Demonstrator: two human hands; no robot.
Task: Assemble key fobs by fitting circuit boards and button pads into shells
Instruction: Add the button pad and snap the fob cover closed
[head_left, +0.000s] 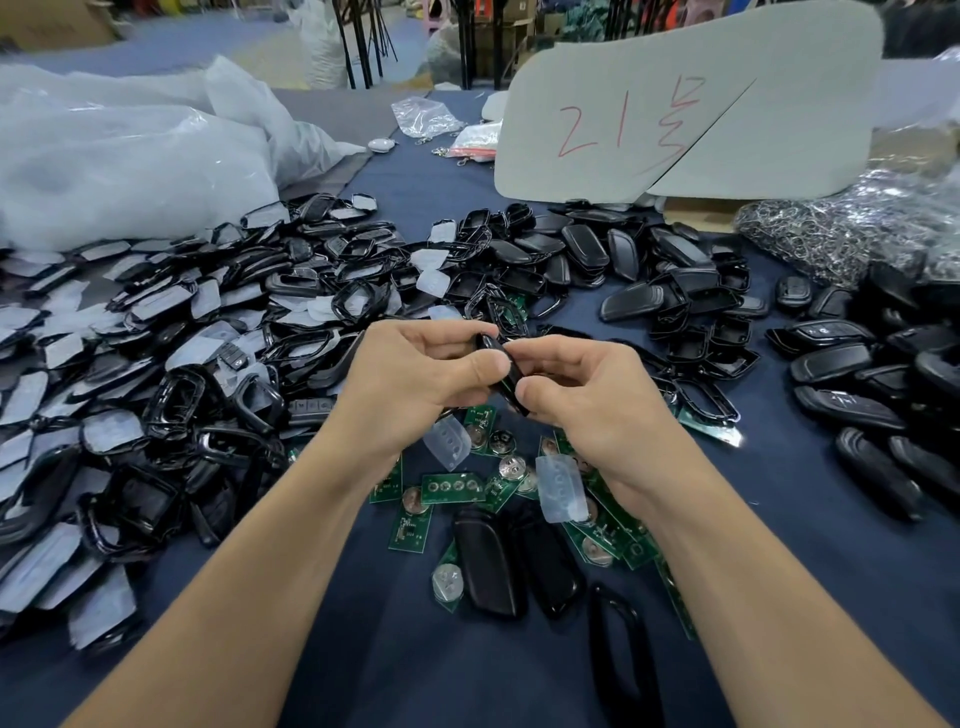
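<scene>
Both hands hold one black key fob shell (503, 371) above the middle of the table. My left hand (415, 371) grips its upper end, thumb pressed on the edge. My right hand (582, 387) pinches its lower end between thumb and fingers. The fingers cover most of the shell. Below the hands lie several green circuit boards (451, 486) with round coin cells, and two clear button pads (562, 488) among them. Two black shell halves (488, 564) lie just nearer to me.
A big heap of black frames and film-covered parts (171, 364) fills the left. Black shell backs (649, 275) pile up at the far middle and right (857, 384). Metal key rings (831, 234), a grey card marked in red (675, 109) and plastic bags (119, 156) stand behind. The cloth (415, 665) is dark blue.
</scene>
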